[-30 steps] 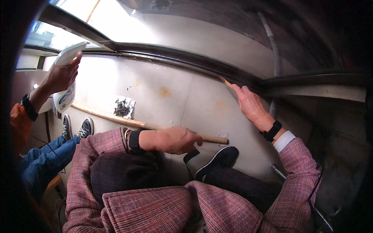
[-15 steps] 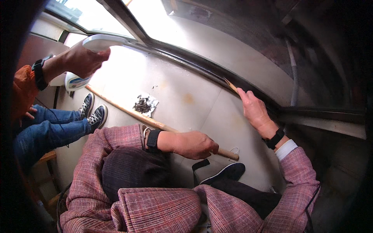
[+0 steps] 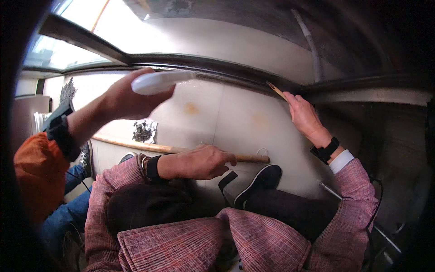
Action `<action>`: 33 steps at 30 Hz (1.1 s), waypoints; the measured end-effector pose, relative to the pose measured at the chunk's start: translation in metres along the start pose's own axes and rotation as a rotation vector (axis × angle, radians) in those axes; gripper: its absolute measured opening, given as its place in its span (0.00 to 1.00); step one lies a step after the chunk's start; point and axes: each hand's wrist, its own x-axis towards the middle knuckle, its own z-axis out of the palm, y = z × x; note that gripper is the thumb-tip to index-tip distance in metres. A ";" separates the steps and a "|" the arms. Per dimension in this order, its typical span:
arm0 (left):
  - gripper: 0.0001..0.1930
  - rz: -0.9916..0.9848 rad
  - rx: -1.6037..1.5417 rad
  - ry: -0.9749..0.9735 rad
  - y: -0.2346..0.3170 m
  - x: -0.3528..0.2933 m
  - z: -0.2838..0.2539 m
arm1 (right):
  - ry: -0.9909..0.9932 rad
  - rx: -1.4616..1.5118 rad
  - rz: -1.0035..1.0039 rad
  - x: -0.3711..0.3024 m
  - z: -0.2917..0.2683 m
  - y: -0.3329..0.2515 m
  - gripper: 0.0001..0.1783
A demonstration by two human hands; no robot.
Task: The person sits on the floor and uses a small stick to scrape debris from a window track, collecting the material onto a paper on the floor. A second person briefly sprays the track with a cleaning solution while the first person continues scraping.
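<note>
My left hand [image 3: 201, 162] is wrapped over a long wooden pole [image 3: 149, 146] near its end, which has a wire loop. My right hand [image 3: 306, 114] pinches a thin wooden stick [image 3: 280, 93] with a dark, pointed tip. That tip is at the dark window track [image 3: 231, 72], though whether it touches cannot be made out. A co-worker's hand, in an orange sleeve [image 3: 38, 165], reaches in from the left around the white top of a spray bottle [image 3: 158, 82], blurred by motion. The bottle's body is hidden.
A pile of dark debris [image 3: 144, 130] lies on a crumpled white sheet on the pale floor. Grey mop-like strands [image 3: 68, 93] are at the far left. My dark shoe [image 3: 265, 179] is below the pole's end. Glass panes [image 3: 199, 38] rise beyond the track.
The view has turned, so the window track runs more level. The co-worker's hand and spray bottle have moved right, closer to the track. My hands keep their places on the pole and stick.
</note>
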 end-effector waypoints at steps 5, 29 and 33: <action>0.14 -0.030 0.047 -0.065 0.006 0.006 0.000 | 0.006 0.104 0.035 -0.017 0.005 0.008 0.20; 0.15 -0.209 0.010 -0.253 0.015 0.016 -0.006 | 0.235 0.233 0.282 -0.066 0.032 0.073 0.17; 0.16 -0.210 0.006 -0.272 0.014 0.020 -0.006 | 0.253 0.186 0.365 -0.070 0.038 0.082 0.15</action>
